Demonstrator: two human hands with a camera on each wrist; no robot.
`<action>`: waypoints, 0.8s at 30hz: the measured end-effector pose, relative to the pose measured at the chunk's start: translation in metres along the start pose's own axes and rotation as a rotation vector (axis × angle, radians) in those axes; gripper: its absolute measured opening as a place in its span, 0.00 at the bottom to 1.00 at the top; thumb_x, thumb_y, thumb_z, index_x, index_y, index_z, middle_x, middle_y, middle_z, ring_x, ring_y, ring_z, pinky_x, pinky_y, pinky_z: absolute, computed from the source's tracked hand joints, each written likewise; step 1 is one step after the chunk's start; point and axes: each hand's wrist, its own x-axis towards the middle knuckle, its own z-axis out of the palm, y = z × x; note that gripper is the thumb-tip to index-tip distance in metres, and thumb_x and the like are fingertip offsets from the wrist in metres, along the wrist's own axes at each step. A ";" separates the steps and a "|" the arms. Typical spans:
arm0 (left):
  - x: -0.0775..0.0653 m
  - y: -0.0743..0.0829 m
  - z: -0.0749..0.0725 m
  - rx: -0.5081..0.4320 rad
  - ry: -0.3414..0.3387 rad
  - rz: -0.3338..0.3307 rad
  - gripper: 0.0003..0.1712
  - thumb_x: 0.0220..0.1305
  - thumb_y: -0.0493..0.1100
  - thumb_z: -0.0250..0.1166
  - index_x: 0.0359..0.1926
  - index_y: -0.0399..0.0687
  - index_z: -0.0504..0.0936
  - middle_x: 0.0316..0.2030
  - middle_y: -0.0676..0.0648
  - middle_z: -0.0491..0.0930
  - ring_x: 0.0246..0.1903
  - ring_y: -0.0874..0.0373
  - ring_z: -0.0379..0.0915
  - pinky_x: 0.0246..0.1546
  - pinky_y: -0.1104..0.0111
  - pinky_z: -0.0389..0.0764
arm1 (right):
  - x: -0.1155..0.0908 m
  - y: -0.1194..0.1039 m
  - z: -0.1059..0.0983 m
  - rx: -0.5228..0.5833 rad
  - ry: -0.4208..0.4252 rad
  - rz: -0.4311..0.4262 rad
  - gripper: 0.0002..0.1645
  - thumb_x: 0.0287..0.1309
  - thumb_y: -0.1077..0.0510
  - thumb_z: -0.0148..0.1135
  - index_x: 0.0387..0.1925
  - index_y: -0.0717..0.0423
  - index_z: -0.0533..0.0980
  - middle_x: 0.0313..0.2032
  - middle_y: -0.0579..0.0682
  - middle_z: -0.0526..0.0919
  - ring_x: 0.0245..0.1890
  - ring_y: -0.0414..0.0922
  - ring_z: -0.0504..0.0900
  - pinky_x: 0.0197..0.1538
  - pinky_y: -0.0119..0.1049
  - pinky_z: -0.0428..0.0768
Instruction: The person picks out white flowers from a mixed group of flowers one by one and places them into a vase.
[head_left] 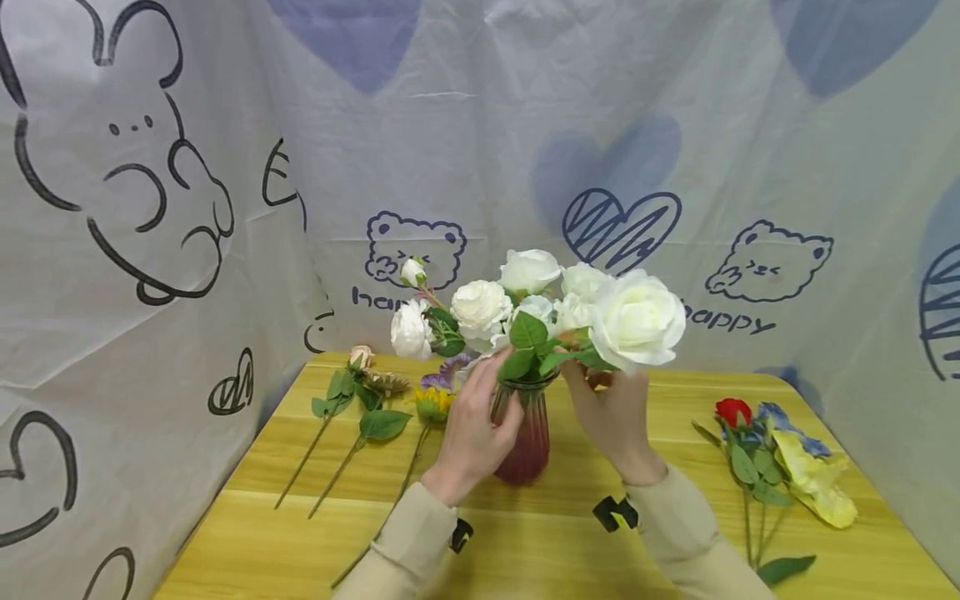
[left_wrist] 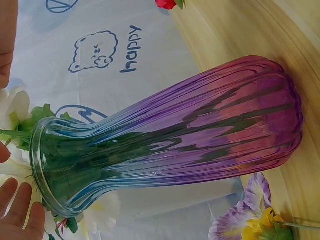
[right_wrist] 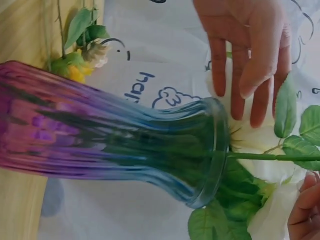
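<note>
A ribbed glass vase point(left_wrist: 200, 130), blue at the neck and pink at the base, stands upright on the table. Stems reach down inside it from a bunch of white flowers point(head_left: 482, 310). My left hand point(head_left: 474, 421) is beside the vase mouth on its left; its fingers look loosely extended near the leaves point(right_wrist: 300, 132) in the right wrist view. On the other side, my right hand point(head_left: 611, 417) has curled fingers under a large white rose point(head_left: 637, 321) and appears to pinch its stem. The fingertips there are partly hidden by leaves.
Several loose flowers, including a yellow sunflower point(head_left: 433, 406) and a pale pink bloom point(head_left: 361, 357), lie left on the wooden table point(head_left: 262, 533). On the right lie a red rose point(head_left: 733, 412), blue petals and a yellow flower point(head_left: 813, 475). Printed cloth point(head_left: 480, 167) surrounds the table.
</note>
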 end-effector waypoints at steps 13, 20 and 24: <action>-0.002 -0.001 -0.001 -0.008 0.014 0.040 0.30 0.61 0.31 0.63 0.66 0.38 0.72 0.57 0.41 0.79 0.54 0.49 0.79 0.57 0.61 0.84 | 0.002 0.004 0.012 -0.083 -0.057 0.018 0.05 0.58 0.71 0.66 0.35 0.64 0.84 0.24 0.57 0.87 0.20 0.35 0.79 0.20 0.26 0.79; -0.007 -0.001 -0.002 -0.005 0.008 -0.008 0.33 0.60 0.31 0.63 0.68 0.39 0.70 0.58 0.40 0.79 0.56 0.48 0.79 0.58 0.59 0.84 | -0.007 0.015 0.014 -0.254 -0.175 0.011 0.05 0.51 0.71 0.67 0.33 0.66 0.82 0.24 0.59 0.86 0.19 0.43 0.77 0.22 0.29 0.76; -0.012 -0.004 -0.003 0.006 0.005 -0.027 0.34 0.60 0.31 0.63 0.68 0.40 0.70 0.58 0.40 0.79 0.58 0.47 0.78 0.60 0.56 0.82 | -0.010 0.020 0.014 -0.286 -0.184 0.032 0.02 0.52 0.69 0.67 0.30 0.65 0.83 0.23 0.57 0.87 0.18 0.41 0.77 0.22 0.28 0.75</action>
